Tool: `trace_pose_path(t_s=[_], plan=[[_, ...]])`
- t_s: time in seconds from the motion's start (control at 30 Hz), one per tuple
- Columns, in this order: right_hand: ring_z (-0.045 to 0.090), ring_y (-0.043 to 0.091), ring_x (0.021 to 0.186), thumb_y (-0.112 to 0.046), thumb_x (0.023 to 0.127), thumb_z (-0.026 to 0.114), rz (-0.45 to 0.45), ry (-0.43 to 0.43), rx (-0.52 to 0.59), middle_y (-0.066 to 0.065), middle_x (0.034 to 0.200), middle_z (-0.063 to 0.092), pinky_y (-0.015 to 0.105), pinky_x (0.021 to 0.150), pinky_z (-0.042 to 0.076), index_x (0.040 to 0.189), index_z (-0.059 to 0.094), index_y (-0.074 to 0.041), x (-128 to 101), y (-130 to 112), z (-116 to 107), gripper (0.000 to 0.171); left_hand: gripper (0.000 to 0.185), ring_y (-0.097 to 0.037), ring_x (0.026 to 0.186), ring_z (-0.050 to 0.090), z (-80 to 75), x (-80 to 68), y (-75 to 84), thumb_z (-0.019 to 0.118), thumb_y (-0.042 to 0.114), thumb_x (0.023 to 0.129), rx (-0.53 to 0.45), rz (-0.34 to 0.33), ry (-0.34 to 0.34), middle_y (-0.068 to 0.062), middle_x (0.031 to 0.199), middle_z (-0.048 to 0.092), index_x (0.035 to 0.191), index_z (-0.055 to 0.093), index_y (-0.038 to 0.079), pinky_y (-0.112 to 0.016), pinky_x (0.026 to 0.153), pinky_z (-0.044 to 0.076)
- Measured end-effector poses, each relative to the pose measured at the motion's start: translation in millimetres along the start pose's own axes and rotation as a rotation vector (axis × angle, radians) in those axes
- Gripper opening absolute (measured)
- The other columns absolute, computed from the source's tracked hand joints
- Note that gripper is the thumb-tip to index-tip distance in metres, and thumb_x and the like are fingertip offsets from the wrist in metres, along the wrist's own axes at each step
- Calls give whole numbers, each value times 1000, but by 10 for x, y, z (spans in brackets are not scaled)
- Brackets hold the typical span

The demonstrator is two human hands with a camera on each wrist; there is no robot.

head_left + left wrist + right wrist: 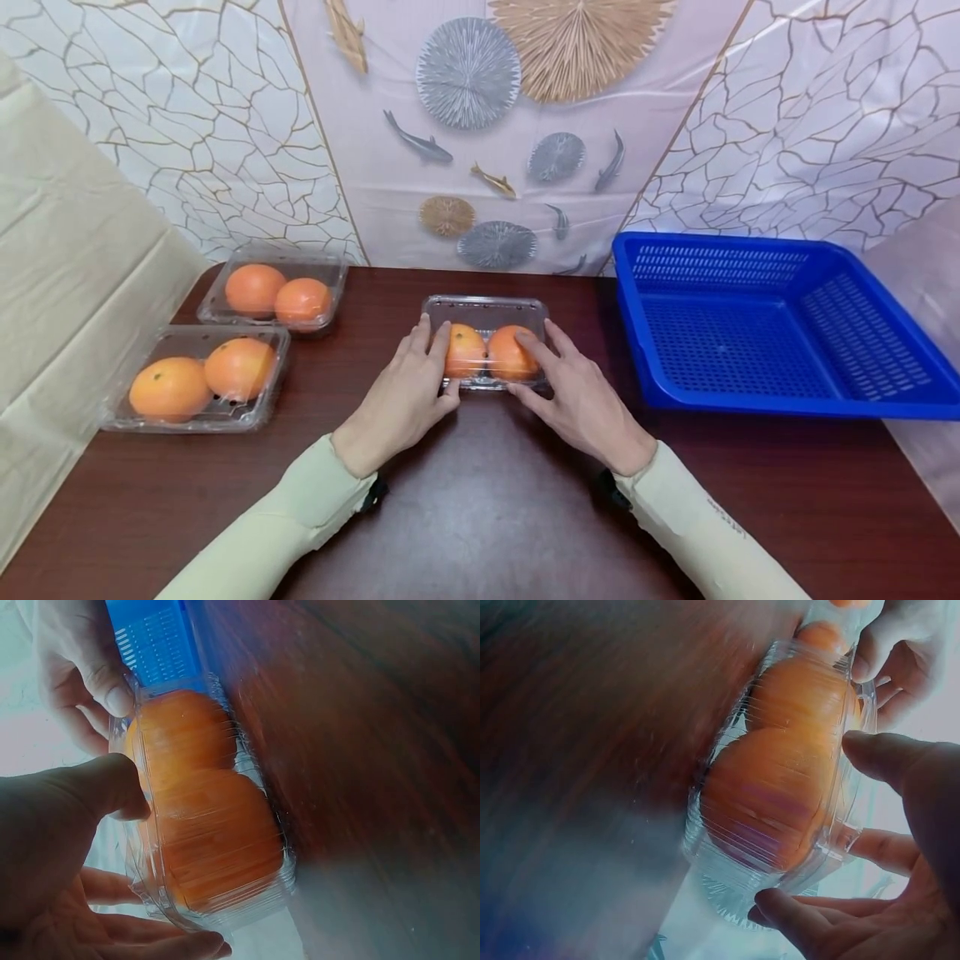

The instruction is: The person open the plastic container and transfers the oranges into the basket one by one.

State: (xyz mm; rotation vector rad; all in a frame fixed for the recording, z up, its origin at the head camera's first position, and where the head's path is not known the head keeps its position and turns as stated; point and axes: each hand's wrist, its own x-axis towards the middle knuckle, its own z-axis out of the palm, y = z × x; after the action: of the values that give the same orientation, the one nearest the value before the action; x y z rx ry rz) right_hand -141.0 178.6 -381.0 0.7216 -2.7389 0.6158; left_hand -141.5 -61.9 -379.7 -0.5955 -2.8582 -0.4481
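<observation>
A clear plastic clamshell box (487,302) holding two oranges (467,354) sits on the dark wooden table in front of me. My left hand (399,400) grips its left end, thumb at the near edge and fingers spread over the side and top. At the opposite end my right hand (587,404) holds it the same way, index finger lying across the top above one orange. Both wrist views show the thumbs (124,787) pressed on the lid's rim and the other fingers (802,915) around the ends. The lid lies over the fruit.
Two more clear boxes, a nearer one (273,358) and a farther one (337,287), stand at the left with two oranges each. On the right is a blue plastic basket (633,333). A patterned backdrop (375,208) rises behind the table.
</observation>
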Motion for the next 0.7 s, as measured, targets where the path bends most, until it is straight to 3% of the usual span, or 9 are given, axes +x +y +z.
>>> trace_pose_path(t_s=[0.2,0.33,0.53,0.7], plan=[[74,35,77,-30,91,76,-51,6,-119,39,146,48,42,69,63,145,50,-9,7,-16,19,63,67,-48,135,53,20,-10,29,68,15,89,56,29,27,-41,147,44,147,44,-9,-50,112,47],[73,33,71,-28,92,71,-103,32,-257,40,142,50,39,61,62,143,48,-5,1,-34,44,61,66,-47,133,54,28,-21,42,68,14,89,102,53,50,-41,145,47,145,46,-11,-49,110,49],[75,34,78,-28,92,69,-131,54,-396,40,140,51,37,57,62,139,50,-1,-10,-64,64,57,66,-46,129,58,58,-29,66,70,16,89,183,83,92,-40,141,51,143,47,-13,-45,106,53],[70,44,111,-27,94,68,-140,35,-446,42,141,50,39,63,63,138,51,2,-8,-89,73,56,64,-45,127,60,78,-48,85,71,16,90,209,80,104,-39,141,52,144,48,-11,-42,94,59]])
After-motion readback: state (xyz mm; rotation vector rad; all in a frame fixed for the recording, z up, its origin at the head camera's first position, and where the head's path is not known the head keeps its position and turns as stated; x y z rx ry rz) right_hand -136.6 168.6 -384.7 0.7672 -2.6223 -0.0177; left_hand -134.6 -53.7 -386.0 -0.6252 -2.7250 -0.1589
